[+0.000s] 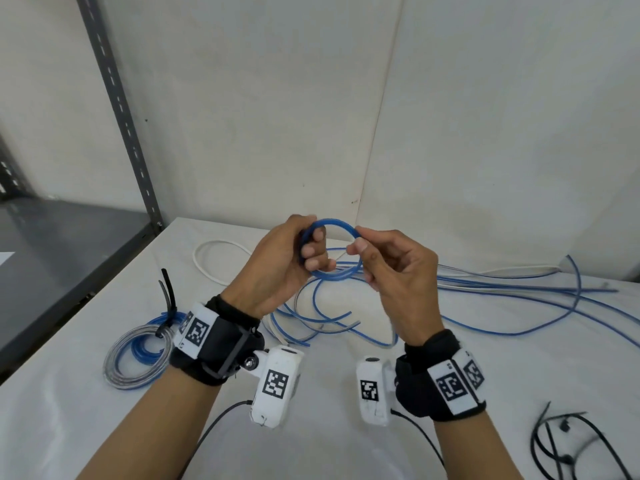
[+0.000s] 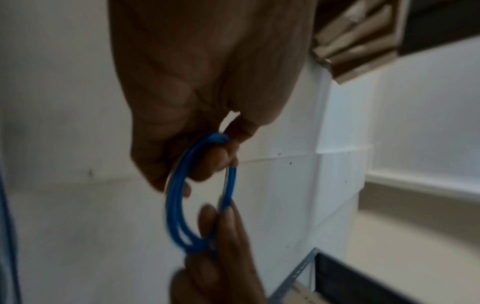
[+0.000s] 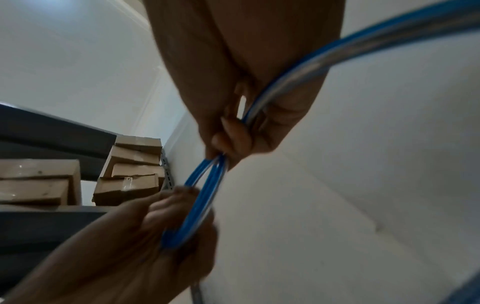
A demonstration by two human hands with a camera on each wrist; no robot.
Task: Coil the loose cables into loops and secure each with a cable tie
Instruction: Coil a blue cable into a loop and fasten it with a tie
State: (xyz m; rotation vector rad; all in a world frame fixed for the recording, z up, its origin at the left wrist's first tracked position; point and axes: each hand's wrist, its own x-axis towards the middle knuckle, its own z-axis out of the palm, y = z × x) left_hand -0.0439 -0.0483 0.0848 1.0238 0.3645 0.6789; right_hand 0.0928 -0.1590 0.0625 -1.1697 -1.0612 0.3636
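Blue coil (image 1: 330, 249) held above table (image 1: 346, 445) centre: gripped by left hand (image 1: 282, 268), pinched by right hand (image 1: 398, 271). Coiling under way; next, ties (image 1: 571, 445) at near-right corner needed.

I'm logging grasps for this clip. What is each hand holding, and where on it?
The left hand grips the blue cable coil at its left side; the right hand pinches its right side.
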